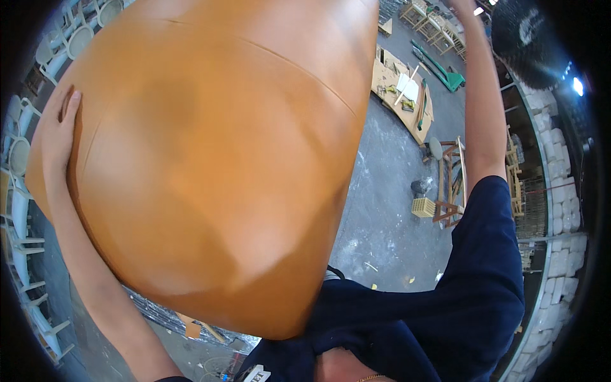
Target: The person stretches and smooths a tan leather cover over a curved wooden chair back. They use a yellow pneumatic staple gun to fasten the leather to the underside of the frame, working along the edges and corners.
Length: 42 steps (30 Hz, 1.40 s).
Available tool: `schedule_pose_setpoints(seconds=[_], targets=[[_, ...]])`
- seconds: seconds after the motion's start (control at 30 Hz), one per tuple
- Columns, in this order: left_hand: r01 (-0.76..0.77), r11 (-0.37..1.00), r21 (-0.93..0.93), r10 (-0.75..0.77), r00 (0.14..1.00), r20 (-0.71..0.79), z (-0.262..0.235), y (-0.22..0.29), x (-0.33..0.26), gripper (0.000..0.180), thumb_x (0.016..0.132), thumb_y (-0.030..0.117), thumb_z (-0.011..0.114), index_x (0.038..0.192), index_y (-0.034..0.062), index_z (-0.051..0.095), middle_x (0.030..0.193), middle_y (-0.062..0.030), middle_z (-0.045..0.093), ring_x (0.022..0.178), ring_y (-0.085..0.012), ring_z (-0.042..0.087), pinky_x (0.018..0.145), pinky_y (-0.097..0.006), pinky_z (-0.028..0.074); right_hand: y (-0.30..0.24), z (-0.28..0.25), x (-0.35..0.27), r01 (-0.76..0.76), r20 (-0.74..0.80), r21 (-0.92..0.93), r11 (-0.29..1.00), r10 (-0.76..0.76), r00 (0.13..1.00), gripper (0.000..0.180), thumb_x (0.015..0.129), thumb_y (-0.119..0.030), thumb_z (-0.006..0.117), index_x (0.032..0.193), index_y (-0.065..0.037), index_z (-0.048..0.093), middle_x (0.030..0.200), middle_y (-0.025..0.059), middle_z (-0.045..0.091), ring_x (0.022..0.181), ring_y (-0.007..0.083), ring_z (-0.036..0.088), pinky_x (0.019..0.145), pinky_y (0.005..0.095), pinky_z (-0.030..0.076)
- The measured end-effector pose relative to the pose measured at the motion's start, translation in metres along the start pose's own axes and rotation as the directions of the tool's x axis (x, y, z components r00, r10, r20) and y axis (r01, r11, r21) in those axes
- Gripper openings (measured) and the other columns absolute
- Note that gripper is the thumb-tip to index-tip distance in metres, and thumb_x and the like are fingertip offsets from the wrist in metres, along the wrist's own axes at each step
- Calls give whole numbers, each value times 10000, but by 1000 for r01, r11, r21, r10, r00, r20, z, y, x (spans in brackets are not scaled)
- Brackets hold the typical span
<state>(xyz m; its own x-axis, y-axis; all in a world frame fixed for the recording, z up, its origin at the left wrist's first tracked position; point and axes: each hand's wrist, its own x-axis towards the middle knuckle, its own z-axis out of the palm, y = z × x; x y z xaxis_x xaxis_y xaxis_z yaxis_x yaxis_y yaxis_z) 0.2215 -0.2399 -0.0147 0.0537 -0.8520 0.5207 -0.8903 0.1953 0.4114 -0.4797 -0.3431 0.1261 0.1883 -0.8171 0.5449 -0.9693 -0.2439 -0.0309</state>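
A large tan-orange upholstered piece (210, 165), smooth like leather and crossed by a curved seam, fills the middle of the view close in front of my chest. My left forearm runs along its left edge, and my left hand (58, 121) grips that edge with the fingers bent against the side. The piece's underside and its far end are hidden. On the other side, my right arm is raised well apart from the piece. Only the base of my right hand (463, 5) shows at the top edge; its fingers are out of the picture.
A wooden workbench (398, 95) with tools and papers stands beyond the piece. Nearby are a green pallet jack (445, 73), a yellow crate (423, 207) and a wooden frame (450, 184). White chairs (19, 156) line the left; wrapped white bundles (560, 254) are stacked at right.
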Motion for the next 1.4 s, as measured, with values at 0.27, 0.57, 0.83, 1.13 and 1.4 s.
schedule_pose_setpoints(seconds=[0.27,0.57,0.83,1.13,1.4], targets=[[13,999,-31,-11,998,68,-10,22,-7,539,954,372,601,1314,-27,567,1332,-200,590,1251,-262,551,1062,-322,388,-43,138,-155,-458,116,325,827,446,887,570,1049,-455,280,1412,-64,481,1400,129,530,1230,210,537,1031,422,392],[32,987,-157,-36,999,-25,-17,3,-2,572,902,422,616,1279,-8,603,1369,-238,545,1331,-333,478,1100,-383,362,-95,167,-253,-644,621,737,-205,581,525,475,1025,-376,427,1243,16,583,1119,99,668,973,205,643,849,400,505],[114,990,-77,-114,993,12,-25,23,-11,530,893,428,597,1288,76,624,1407,-184,529,1364,-294,442,1116,-391,344,-106,147,-263,-611,524,782,-121,658,541,446,1019,-349,459,1220,24,597,1088,97,675,932,201,650,803,376,517],[105,978,-180,-103,994,21,-24,21,-9,499,892,403,615,1265,72,637,1400,-176,536,1349,-297,458,1111,-394,351,-112,155,-265,-587,481,803,-97,687,544,414,1012,-319,494,1195,33,613,1053,96,683,887,197,658,752,350,530],[75,992,-105,-80,996,-45,-16,12,-8,470,894,376,629,1230,48,654,1358,-188,569,1308,-311,498,1097,-388,371,-118,164,-266,-510,417,854,-97,713,564,386,1006,-293,526,1172,41,627,1022,94,690,846,193,665,706,326,542]])
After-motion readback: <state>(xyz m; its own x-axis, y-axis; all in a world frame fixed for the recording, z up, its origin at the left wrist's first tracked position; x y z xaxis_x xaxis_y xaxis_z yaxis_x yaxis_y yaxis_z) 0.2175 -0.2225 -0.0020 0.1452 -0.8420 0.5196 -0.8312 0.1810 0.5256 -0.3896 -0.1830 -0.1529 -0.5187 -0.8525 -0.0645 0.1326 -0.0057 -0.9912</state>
